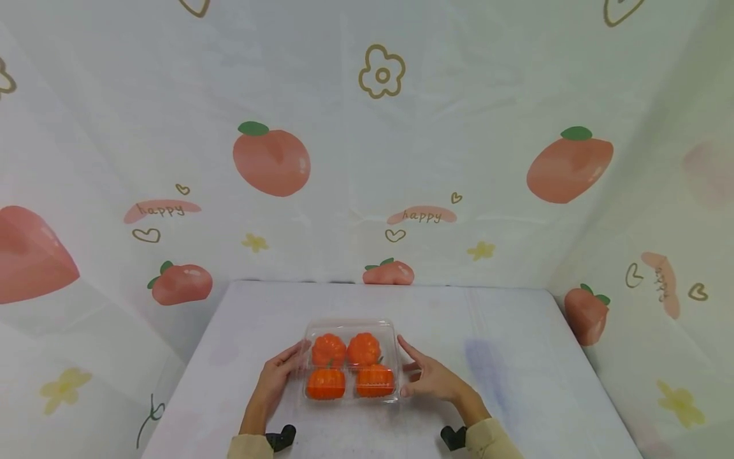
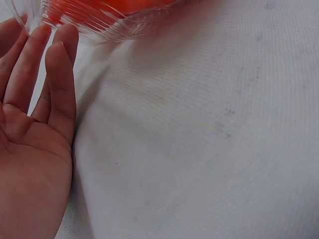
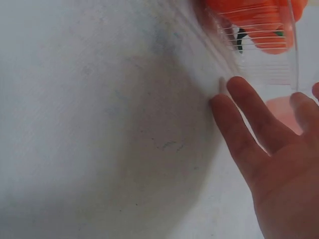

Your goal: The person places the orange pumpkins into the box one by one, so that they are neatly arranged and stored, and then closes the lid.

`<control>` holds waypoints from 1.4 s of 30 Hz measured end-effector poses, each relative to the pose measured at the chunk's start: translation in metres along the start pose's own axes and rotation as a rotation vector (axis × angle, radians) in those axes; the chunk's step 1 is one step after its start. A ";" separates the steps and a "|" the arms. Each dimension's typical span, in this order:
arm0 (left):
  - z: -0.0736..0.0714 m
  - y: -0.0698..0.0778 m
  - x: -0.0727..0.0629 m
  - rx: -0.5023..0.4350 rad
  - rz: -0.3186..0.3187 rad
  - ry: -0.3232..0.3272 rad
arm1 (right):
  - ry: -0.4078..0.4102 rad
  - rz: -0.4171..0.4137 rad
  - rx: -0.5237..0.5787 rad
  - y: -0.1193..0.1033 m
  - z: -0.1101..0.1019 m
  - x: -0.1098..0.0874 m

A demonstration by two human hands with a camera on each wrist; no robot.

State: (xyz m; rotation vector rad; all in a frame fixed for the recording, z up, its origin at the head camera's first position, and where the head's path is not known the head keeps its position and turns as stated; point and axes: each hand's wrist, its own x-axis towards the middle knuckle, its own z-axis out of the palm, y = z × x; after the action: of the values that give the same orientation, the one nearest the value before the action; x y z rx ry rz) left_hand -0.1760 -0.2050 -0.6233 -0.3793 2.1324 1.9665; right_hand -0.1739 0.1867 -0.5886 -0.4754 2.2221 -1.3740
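A clear plastic box [image 1: 351,326] sits on the white table, holding several small orange pumpkins [image 1: 326,384] with ridged sides. My left hand [image 1: 278,376] is at the box's left side. Its fingertips touch the ribbed plastic wall in the left wrist view, the fingers [image 2: 61,74] nearly straight. At the right side, my right hand [image 1: 432,379] is spread, thumb and fingers apart. In the right wrist view its fingertips [image 3: 240,87] stand just off the ribbed wall, gripping nothing. Part of the left hand's fingers is hidden behind the plastic.
The white table [image 1: 550,382] reaches back to a hanging cloth [image 1: 338,248] printed with fruit, flowers and hearts. More of that cloth hangs on both sides. Dark straps circle both wrists below the beige sleeves [image 1: 494,440].
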 end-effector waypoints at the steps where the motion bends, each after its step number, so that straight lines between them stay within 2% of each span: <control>1: 0.000 0.000 0.000 0.004 0.001 0.000 | -0.014 0.003 0.005 0.000 0.000 0.000; 7: 0.000 0.001 -0.001 -0.034 -0.002 0.003 | -0.064 0.028 0.001 -0.001 0.001 0.001; 17: -0.002 0.000 -0.002 -0.075 0.026 -0.028 | -0.040 0.035 0.004 0.002 0.007 0.002; 27: -0.001 0.000 0.000 -0.103 -0.012 0.002 | -0.047 0.088 0.053 0.000 0.009 0.000; 33: -0.002 -0.002 0.001 -0.098 -0.001 0.007 | -0.047 0.147 0.079 0.001 0.011 -0.004; 42: 0.003 -0.002 0.004 -0.002 0.001 0.051 | -0.127 0.143 0.180 0.007 0.014 -0.006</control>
State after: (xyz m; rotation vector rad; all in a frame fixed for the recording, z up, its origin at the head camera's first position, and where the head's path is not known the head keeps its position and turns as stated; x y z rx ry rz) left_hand -0.1795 -0.2020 -0.6265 -0.4340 2.1620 1.9799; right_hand -0.1615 0.1826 -0.5993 -0.3239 1.9695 -1.4116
